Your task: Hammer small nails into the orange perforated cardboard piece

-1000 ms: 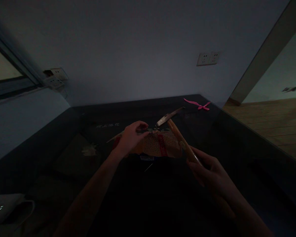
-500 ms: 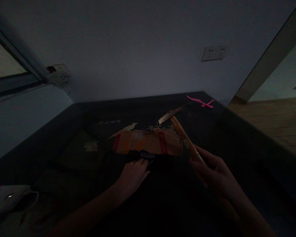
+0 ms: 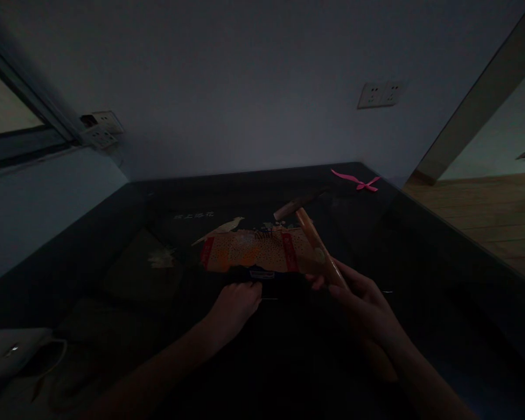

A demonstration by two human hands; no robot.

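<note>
The right hand (image 3: pixel 370 300) is gripping one hammer (image 3: pixel 318 244), its head pointing beyond both hands. The left hand (image 3: pixel 236 304) is curling beside one rod (image 3: pixel 270 299); whether gripping, I cannot tell.

Pale characters (image 3: pixel 193 215) on the dark tabletop (image 3: pixel 266 189) show 上 second and 花 last, the others blurred.

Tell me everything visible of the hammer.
The hammer has a glossy, wooden-looking handle with a pale oval mark, and a metal-looking head, blunt at one end, tapering at the other. The right hand grips the handle, which slants away and leftward to the head. In view it overlaps the orange print; contact is unclear.
</note>
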